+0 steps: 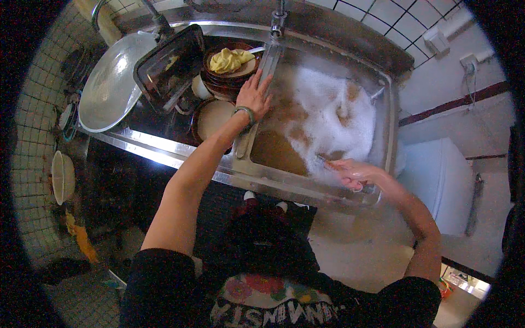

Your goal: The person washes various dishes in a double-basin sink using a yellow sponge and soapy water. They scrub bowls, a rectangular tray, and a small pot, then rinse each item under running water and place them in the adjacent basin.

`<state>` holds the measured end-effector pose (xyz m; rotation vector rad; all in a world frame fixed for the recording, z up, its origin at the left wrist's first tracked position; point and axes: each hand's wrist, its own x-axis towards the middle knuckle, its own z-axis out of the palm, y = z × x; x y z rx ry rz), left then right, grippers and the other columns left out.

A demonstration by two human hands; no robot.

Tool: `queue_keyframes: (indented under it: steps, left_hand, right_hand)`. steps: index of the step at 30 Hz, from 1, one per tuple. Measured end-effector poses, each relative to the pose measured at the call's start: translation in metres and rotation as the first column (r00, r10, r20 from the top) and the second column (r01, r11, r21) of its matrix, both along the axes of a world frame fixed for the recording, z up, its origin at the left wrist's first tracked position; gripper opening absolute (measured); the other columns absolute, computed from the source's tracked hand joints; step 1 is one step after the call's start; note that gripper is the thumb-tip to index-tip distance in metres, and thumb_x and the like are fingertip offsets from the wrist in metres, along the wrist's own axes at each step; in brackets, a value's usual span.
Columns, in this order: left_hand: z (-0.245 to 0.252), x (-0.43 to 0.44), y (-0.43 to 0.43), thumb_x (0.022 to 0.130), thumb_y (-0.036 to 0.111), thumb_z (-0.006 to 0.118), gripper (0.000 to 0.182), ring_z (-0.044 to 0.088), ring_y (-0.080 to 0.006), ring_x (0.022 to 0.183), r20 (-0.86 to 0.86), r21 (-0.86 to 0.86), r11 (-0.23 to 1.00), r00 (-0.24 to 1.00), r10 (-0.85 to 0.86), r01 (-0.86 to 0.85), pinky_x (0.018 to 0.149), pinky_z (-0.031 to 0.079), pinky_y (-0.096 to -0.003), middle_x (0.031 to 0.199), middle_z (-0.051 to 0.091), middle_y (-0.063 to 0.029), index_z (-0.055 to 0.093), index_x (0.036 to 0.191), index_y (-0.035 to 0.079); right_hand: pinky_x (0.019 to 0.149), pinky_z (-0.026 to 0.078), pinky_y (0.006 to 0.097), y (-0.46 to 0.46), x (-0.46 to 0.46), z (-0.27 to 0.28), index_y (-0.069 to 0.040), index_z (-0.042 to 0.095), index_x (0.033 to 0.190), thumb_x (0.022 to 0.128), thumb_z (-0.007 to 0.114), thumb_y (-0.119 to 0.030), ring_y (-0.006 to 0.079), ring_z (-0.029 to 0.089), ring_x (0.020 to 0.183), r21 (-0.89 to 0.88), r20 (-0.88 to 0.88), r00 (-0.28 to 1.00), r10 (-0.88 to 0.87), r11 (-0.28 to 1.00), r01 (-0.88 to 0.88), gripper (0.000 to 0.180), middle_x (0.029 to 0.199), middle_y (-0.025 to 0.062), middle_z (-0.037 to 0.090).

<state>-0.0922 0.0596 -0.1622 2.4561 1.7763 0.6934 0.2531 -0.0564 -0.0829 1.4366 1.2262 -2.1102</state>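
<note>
My left hand [254, 96], with a bracelet at the wrist, lies fingers spread on the metal divider [266, 61] between two sink basins. Close to it is a stack of brown-rimmed bowls [223, 88]; the top one holds a crumpled yellow mass [229, 60], its material unclear, and a white handle. A pale-bottomed bowl [215, 119] sits just left of that wrist. Over the front of the right basin, my right hand [354, 174] has curled fingers at the edge of white suds [332, 110] on brownish water [277, 149]. Blur hides whether it grips something thin.
A large metal wok or basin [112, 84] leans at the left, beside a tilted clear dark-looking tub [172, 67]. Faucets [279, 22] rise behind the sink. A pale blue container [434, 184] stands to the right. The sink's metal front rim [270, 180] runs before me.
</note>
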Motion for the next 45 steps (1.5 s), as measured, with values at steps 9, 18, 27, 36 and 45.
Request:
queue_keyframes:
  steps: [9,18,27,36,45]
  left_hand:
    - [0.0,0.001,0.002,0.085,0.029,0.05,0.055,0.033,-0.0365,0.124,0.027,-0.042,0.999,1.0,0.013,-0.012,0.102,0.029,-0.0425,0.142,0.023,-0.018,0.03,0.135,0.015]
    - [-0.005,0.0,0.003,0.084,0.027,0.052,0.057,0.041,-0.0386,0.116,0.018,0.053,0.999,1.0,-0.005,0.004,0.097,0.036,-0.0436,0.141,0.025,-0.0173,0.03,0.136,0.019]
    - [-0.006,-0.003,0.003,0.084,0.026,0.052,0.056,0.039,-0.038,0.119,0.039,0.081,0.996,0.999,-0.035,0.031,0.098,0.036,-0.0434,0.141,0.025,-0.0167,0.031,0.136,0.019]
    - [-0.007,-0.001,0.004,0.084,0.03,0.051,0.057,0.033,-0.0347,0.124,0.017,-0.003,1.0,1.0,0.008,-0.008,0.102,0.03,-0.0409,0.142,0.024,-0.0154,0.03,0.136,0.018]
    - [-0.009,0.0,0.006,0.084,0.034,0.049,0.056,0.034,-0.0355,0.124,0.0,0.007,1.0,1.0,0.007,-0.007,0.102,0.03,-0.0412,0.142,0.026,-0.0165,0.033,0.135,0.018]
  right_hand:
    - [0.028,0.023,0.0186,-0.018,0.064,0.015,-0.014,0.034,0.131,0.09,0.053,-0.025,0.0035,0.031,0.037,-0.277,-0.125,0.915,-0.383,0.899,0.338,0.047,0.054,-0.0049,0.034]
    - [0.03,0.031,0.0217,0.063,0.152,0.078,-0.017,0.05,0.12,0.086,0.054,-0.04,0.0044,0.038,0.036,0.511,0.117,0.969,-0.219,0.849,0.13,0.042,0.055,-0.0041,0.041]
    - [0.073,0.049,0.0432,0.096,0.115,0.044,-0.009,0.052,0.115,0.078,0.051,-0.006,0.0345,0.06,0.081,0.418,0.885,0.448,0.127,0.209,-0.884,0.037,0.088,0.0182,0.061]
    - [0.041,0.043,0.0329,0.051,0.106,0.023,-0.008,0.05,0.114,0.087,0.044,-0.011,0.0207,0.056,0.049,0.315,0.558,0.648,0.518,0.591,-0.743,0.028,0.067,0.0117,0.054]
    - [0.03,0.027,0.0208,-0.017,0.084,0.038,-0.015,0.043,0.108,0.089,0.049,-0.022,0.0046,0.032,0.037,-0.185,0.049,0.989,-0.137,0.972,0.144,0.021,0.055,-0.0045,0.035]
